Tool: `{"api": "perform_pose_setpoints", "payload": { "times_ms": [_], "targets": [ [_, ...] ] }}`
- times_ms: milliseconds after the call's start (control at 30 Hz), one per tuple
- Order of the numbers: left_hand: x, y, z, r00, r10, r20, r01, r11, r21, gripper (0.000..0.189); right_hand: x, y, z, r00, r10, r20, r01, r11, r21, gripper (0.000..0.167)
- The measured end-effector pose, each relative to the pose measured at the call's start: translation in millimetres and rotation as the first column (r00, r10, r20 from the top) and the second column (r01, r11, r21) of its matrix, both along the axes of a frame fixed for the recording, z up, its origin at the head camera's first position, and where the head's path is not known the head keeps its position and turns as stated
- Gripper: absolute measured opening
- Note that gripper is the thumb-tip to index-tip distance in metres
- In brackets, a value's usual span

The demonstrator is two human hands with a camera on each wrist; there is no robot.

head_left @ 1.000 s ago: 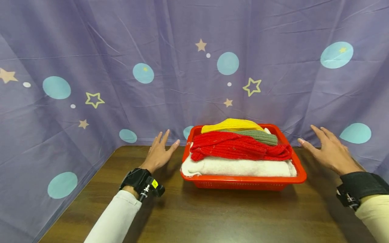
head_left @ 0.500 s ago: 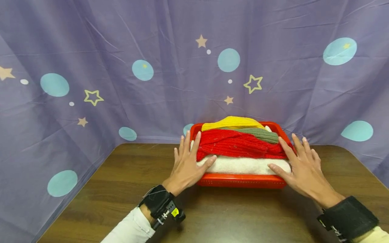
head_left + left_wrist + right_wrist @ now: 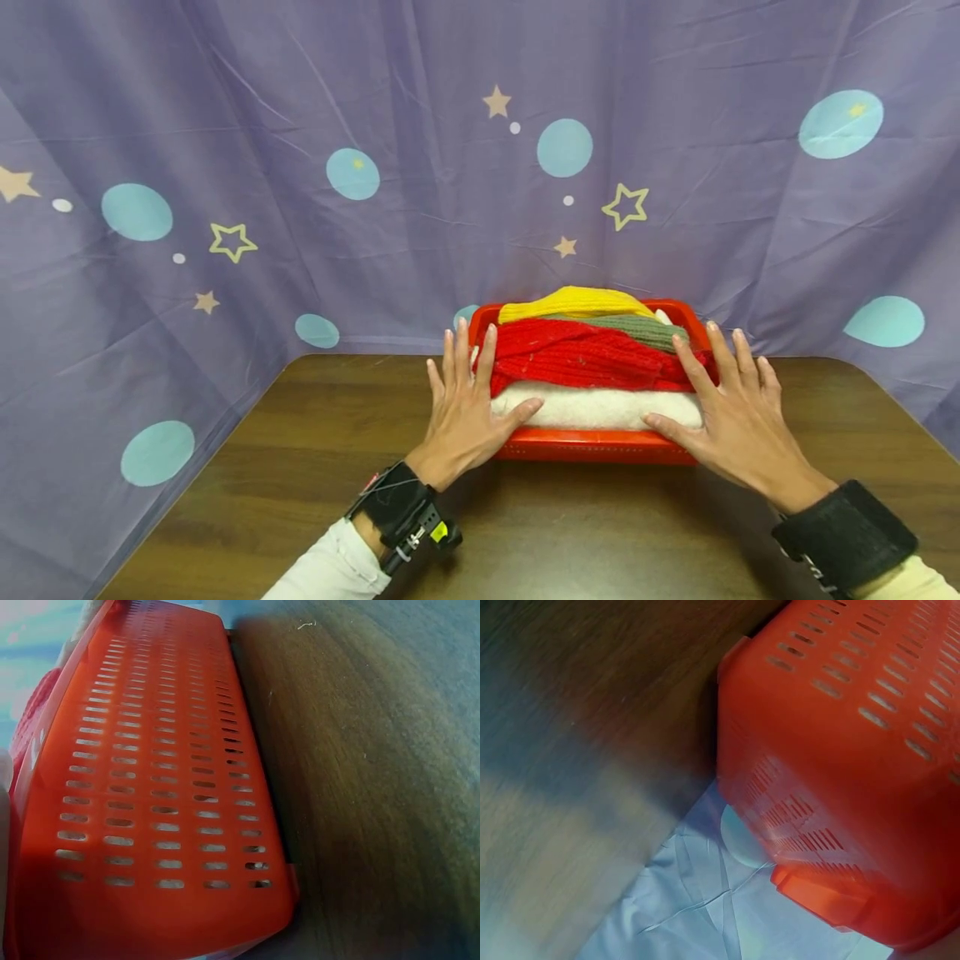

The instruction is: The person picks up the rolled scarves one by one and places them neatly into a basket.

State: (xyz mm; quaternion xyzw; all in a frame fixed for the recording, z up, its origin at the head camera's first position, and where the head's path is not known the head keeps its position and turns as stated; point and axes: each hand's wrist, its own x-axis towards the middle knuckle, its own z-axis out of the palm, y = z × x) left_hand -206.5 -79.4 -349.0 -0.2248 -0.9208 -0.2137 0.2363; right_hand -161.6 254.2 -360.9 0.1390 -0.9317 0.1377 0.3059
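A red plastic basket (image 3: 600,452) sits on the table, filled with folded knitted cloths. A white cloth (image 3: 600,407) lies along its front, a red ribbed one (image 3: 585,357) behind that, then a green one (image 3: 648,332) and a yellow one (image 3: 573,302) at the back. My left hand (image 3: 461,421) is at the basket's left end, fingers spread and straight, thumb over the front corner. On the right end, my right hand (image 3: 750,429) lies likewise with spread fingers. Slotted basket walls (image 3: 150,780) fill much of both wrist views; most of my fingers are out of sight there.
The brown wooden table (image 3: 315,467) extends to the left, right and front of the basket. A purple curtain (image 3: 420,167) with stars and blue circles hangs directly behind the table's back edge and along its left side.
Both hands have come inward from wide apart beside the basket to its two ends. Over the last half second they have edged slightly closer together. The basket stays in about the same place.
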Motion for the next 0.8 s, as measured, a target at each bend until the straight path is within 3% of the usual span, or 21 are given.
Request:
{"api": "perform_pose_setpoints", "payload": {
  "times_ms": [500,800],
  "targets": [
    [-1.6,0.2,1.0,0.998,0.028,0.052,-0.027,0.999,-0.020,0.108,-2.3,-1.2,0.7,1.000,-0.007,0.014,0.007,1.000,0.002,0.104],
    [0.2,1.0,0.7,0.997,0.038,0.064,-0.037,0.999,-0.024,0.108,-2.4,-0.2,-2.5,0.999,0.018,-0.029,-0.018,1.000,0.012,0.104]
  ]
}}
